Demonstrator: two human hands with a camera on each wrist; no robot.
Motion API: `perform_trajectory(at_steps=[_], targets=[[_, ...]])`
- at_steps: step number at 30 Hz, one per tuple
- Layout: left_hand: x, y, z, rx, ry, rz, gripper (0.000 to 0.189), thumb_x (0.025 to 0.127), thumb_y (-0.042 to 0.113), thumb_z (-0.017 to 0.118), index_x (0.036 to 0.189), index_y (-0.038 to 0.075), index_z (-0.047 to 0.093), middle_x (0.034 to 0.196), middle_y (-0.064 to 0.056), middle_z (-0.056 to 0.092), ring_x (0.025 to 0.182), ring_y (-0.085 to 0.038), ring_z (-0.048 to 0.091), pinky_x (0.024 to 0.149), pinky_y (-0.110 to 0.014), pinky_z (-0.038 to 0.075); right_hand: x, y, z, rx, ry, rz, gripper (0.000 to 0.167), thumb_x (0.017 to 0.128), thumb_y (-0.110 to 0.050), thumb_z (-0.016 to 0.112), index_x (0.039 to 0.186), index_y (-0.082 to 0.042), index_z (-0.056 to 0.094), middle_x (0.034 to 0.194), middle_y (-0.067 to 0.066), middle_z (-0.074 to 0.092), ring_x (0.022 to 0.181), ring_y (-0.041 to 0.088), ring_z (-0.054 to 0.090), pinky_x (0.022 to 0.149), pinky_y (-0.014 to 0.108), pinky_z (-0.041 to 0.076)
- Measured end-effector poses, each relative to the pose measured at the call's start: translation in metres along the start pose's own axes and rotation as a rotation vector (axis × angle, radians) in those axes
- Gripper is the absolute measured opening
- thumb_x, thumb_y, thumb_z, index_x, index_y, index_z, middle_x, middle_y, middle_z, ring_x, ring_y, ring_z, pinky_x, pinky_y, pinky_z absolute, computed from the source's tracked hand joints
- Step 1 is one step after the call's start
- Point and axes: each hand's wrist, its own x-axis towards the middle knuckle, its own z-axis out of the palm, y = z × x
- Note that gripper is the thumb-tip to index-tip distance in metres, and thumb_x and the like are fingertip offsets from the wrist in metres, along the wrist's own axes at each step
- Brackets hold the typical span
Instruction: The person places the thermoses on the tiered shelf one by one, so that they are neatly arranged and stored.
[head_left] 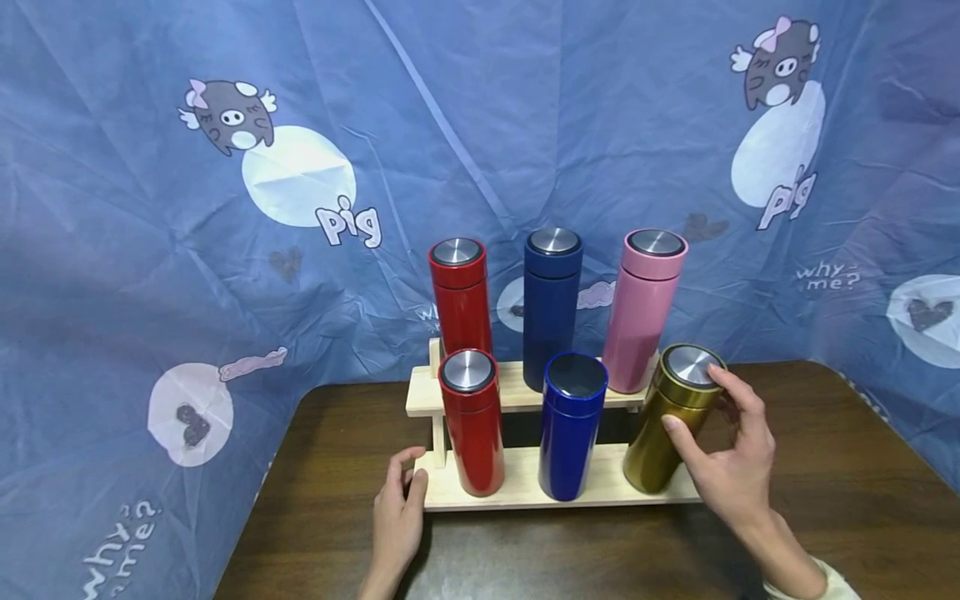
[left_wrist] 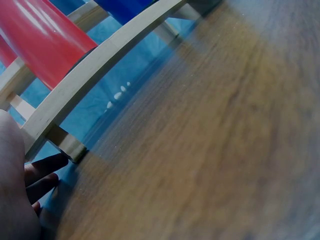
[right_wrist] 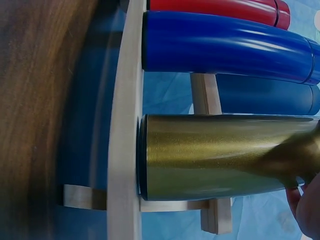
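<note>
My right hand (head_left: 738, 467) holds a gold thermos (head_left: 670, 421) near its silver-topped lid, thumb on the front and fingers at the far right side. The thermos stands at the right end of the lower shelf of a two-tier wooden rack (head_left: 517, 471); its base meets the shelf board in the right wrist view. My left hand (head_left: 399, 512) grips the left end of that shelf, and its fingers (left_wrist: 42, 172) reach under the board beside a short leg. On the same shelf stand a red thermos (head_left: 474, 433) and a glossy blue thermos (head_left: 572, 437) with a dark top.
Another red thermos (head_left: 461, 304), a navy thermos (head_left: 551, 317) and a pink thermos (head_left: 645, 317) stand on the upper shelf. The rack sits on a dark brown wooden table (head_left: 337, 467). Behind it hangs a blue cloth (head_left: 465, 108) with cartoon pigs.
</note>
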Motion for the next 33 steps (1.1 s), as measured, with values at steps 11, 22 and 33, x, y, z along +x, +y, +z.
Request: perform_trajectory(at_steps=[11, 22, 33], targets=[[0.0, -0.001, 0.0, -0.009, 0.011, 0.011, 0.025, 0.109, 0.015, 0.063, 0.134, 0.015, 0.068, 0.069, 0.008, 0.051, 0.065, -0.007, 0.048, 0.063, -0.03, 0.035, -0.005, 0.002, 0.0, -0.008, -0.026, 0.009, 0.081, 0.097, -0.04, 0.087, 0.14, 0.02, 0.053, 0.146, -0.007, 0.065, 0.124, 0.007, 0.063, 0.103, 0.018, 0.047], [0.001, 0.011, -0.003, -0.02, -0.007, -0.073, 0.026, 0.108, 0.014, 0.064, 0.134, 0.015, 0.068, 0.069, 0.01, 0.047, 0.065, -0.006, 0.047, 0.066, -0.031, 0.038, -0.004, 0.0, 0.004, -0.042, -0.025, 0.0, 0.085, 0.098, -0.049, 0.084, 0.139, 0.019, 0.055, 0.146, -0.01, 0.063, 0.125, 0.005, 0.062, 0.102, 0.018, 0.046], [0.004, 0.014, -0.006, -0.013, -0.039, -0.148, 0.026, 0.11, 0.013, 0.065, 0.136, 0.015, 0.068, 0.07, 0.009, 0.048, 0.067, -0.006, 0.048, 0.069, -0.03, 0.039, -0.006, 0.006, 0.001, -0.109, -0.096, -0.007, 0.092, 0.099, -0.059, 0.078, 0.147, 0.015, 0.053, 0.151, -0.011, 0.058, 0.128, 0.003, 0.059, 0.103, 0.015, 0.046]])
